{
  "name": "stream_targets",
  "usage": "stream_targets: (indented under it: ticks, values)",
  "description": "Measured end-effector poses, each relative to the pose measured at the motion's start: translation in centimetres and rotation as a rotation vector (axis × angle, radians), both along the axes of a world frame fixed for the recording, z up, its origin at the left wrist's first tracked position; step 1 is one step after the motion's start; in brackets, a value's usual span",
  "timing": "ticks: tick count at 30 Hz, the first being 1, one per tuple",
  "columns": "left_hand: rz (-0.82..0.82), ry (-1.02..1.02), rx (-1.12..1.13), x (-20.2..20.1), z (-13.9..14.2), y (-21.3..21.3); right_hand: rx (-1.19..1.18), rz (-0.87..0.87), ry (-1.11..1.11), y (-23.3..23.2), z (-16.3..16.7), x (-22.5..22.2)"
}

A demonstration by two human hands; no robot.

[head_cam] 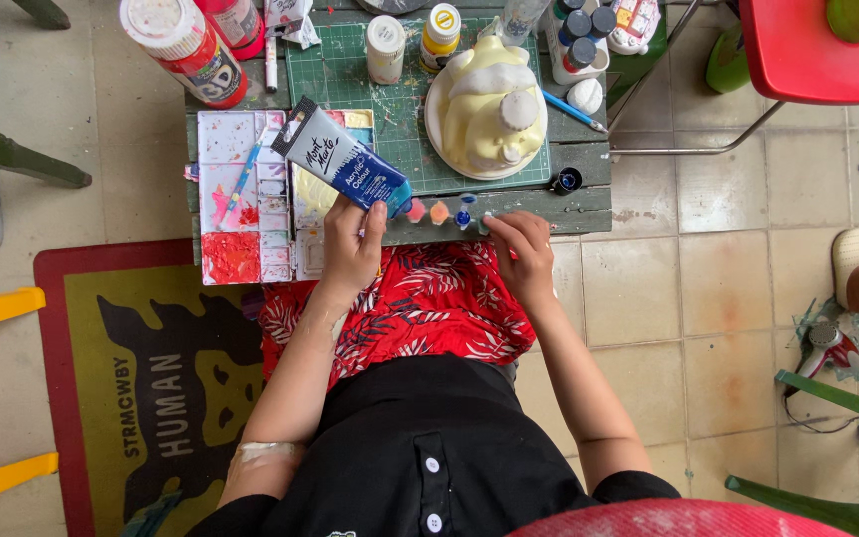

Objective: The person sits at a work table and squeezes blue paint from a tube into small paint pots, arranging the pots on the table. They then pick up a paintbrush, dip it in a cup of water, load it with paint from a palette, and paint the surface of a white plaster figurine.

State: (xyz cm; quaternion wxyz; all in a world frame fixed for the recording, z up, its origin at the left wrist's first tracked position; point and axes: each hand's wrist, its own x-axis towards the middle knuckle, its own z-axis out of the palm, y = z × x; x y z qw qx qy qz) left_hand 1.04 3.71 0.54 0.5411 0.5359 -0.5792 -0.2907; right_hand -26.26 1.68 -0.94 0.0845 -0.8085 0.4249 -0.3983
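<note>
My left hand (350, 247) grips a dark blue paint tube (342, 159), its nozzle end pointing down toward several small blobs of paint (439, 212) on the front edge of the small green table (589, 189). My right hand (521, 242) rests with bent fingers at that edge, by a blue blob; I cannot tell whether it pinches something small. Behind the hands, a cream-painted figure (489, 104) stands on a white plate (432, 124) over a green cutting mat (335, 75). A white palette (236, 199) smeared with red and pink lies to the left, a light blue brush (244, 171) across it.
Paint bottles (386, 48) and jars (183, 45) crowd the table's back. A small black cap (566, 181) lies at the right edge. A red stool (812, 50) stands at the upper right, green chair legs (827, 398) at the right, a yellow-and-red mat (141, 388) on the tiled floor.
</note>
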Motion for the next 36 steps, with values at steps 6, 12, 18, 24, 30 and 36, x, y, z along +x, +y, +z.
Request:
stream_targets:
  ticks: [6, 12, 18, 24, 30, 36]
  values:
    - [0.023, -0.077, -0.031, 0.0, 0.2, -0.1, 0.010, 0.053, 0.157, -0.2, 0.4, 0.1]
    - [-0.006, -0.038, -0.046, 0.0, 0.3, -0.1, 0.077, 0.024, 0.176, -0.4, 2.4, 0.5]
    - [0.000, -0.029, -0.009, 0.1, 0.4, 0.0, 0.149, 0.067, 0.205, -1.6, 4.8, 1.6]
    - [-0.001, -0.006, -0.036, 0.2, 0.5, -0.1, 0.159, 0.121, 0.207, -2.5, 4.4, 2.6]
    - [0.002, -0.009, 0.007, 0.1, 0.5, -0.1, 0.073, 0.152, 0.144, -2.0, 3.0, 2.7]
    - [0.007, -0.052, -0.042, 0.1, 0.3, -0.1, 0.005, 0.160, 0.199, -1.9, 2.5, 2.4]
